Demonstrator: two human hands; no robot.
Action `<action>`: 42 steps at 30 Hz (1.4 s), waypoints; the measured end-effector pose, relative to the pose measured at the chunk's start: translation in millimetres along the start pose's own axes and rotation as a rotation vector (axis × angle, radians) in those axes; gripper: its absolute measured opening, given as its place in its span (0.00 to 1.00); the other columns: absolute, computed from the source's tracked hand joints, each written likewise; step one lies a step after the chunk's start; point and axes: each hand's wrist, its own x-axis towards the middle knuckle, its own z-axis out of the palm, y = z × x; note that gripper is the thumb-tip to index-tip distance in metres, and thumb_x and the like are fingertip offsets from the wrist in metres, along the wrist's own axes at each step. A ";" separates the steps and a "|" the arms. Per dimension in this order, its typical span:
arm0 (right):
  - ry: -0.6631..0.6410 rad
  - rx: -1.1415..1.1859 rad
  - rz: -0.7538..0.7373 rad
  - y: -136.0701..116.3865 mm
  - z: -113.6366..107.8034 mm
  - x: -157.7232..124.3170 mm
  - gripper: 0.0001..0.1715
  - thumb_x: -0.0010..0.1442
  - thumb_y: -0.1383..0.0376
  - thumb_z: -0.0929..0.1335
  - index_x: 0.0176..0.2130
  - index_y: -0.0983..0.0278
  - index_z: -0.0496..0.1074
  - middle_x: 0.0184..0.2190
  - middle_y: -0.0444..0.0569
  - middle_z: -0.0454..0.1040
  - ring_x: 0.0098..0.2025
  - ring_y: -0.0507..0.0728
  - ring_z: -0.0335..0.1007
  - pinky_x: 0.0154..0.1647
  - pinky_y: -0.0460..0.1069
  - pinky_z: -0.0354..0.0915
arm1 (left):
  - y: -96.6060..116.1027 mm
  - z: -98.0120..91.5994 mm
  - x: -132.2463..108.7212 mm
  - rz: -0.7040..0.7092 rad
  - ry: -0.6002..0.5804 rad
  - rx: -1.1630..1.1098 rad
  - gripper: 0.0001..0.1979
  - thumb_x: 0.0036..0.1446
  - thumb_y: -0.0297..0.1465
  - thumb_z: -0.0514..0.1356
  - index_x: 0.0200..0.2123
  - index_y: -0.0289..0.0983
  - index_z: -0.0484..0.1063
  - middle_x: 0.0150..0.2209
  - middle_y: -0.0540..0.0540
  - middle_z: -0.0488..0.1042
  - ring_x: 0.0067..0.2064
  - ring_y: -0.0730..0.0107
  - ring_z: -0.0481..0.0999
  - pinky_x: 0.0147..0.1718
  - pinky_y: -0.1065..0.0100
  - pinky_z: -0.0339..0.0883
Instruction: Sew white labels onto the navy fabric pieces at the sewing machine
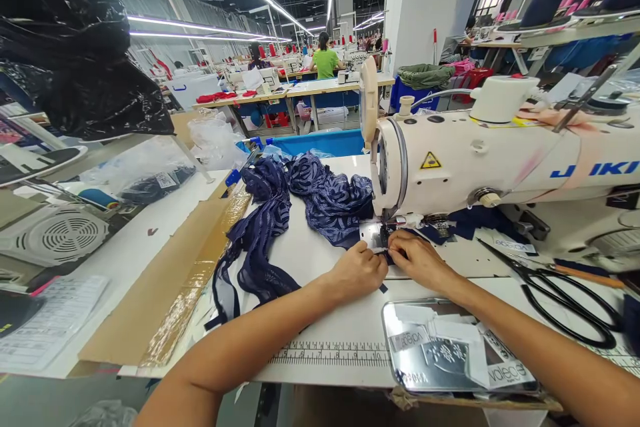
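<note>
We note navy cloth heaped mid-frame on the table, reaching the needle area of the sewing machine, right of centre. Our left hand closes on a small pale piece just in front of the needle area; our right hand bends in beside it, thumb and forefinger near together, hold unclear. We judge the sewing under way, not finished: cloth at the needle area, loose labels left in the lower-right tray. Finished count: cannot tell.
</note>
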 end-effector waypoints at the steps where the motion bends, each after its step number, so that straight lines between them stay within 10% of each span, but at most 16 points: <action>1: 0.003 -0.009 0.001 -0.3 0.5 -0.1 0.15 0.56 0.70 0.57 0.20 0.62 0.57 0.28 0.48 0.69 0.29 0.54 0.67 0.30 0.49 0.63 | 0.2 -0.1 0.1 0.000 0.001 0.000 0.09 0.58 0.19 0.47 0.31 0.28 0.66 0.20 0.46 0.68 0.23 0.70 0.68 0.26 0.66 0.53; 12: -0.001 -0.003 -0.061 0.1 -4.1 -12.4 0.12 0.57 0.70 0.60 0.31 0.61 0.72 0.35 0.48 0.73 0.35 0.54 0.70 0.37 0.50 0.67 | 0.8 -1.0 3.1 -0.017 -0.085 -0.052 0.08 0.56 0.18 0.49 0.28 0.30 0.65 0.21 0.46 0.69 0.24 0.69 0.68 0.27 0.65 0.53; 19: -0.018 -0.598 -0.306 -18.1 0.2 -29.7 0.19 0.50 0.80 0.59 0.35 0.67 0.72 0.36 0.56 0.72 0.36 0.60 0.66 0.31 0.52 0.68 | -7.9 -9.7 -3.9 -0.029 -0.048 -0.128 0.08 0.56 0.21 0.50 0.27 0.31 0.66 0.25 0.45 0.71 0.28 0.67 0.70 0.29 0.64 0.56; 26: -0.120 -0.587 -0.560 0.4 -14.7 -18.1 0.21 0.50 0.81 0.59 0.40 0.70 0.71 0.37 0.57 0.73 0.38 0.59 0.67 0.35 0.52 0.70 | -20.7 -18.8 -13.6 0.020 0.014 -0.406 0.06 0.55 0.25 0.52 0.31 0.34 0.68 0.42 0.45 0.74 0.49 0.66 0.68 0.50 0.63 0.57; 42: -0.071 -0.610 -0.500 46.8 -13.6 -10.8 0.28 0.51 0.82 0.58 0.50 0.71 0.66 0.49 0.57 0.70 0.47 0.60 0.69 0.44 0.54 0.70 | 8.5 2.7 22.9 -0.287 -0.133 -0.329 0.08 0.55 0.21 0.51 0.37 0.30 0.68 0.40 0.41 0.73 0.41 0.62 0.71 0.38 0.64 0.67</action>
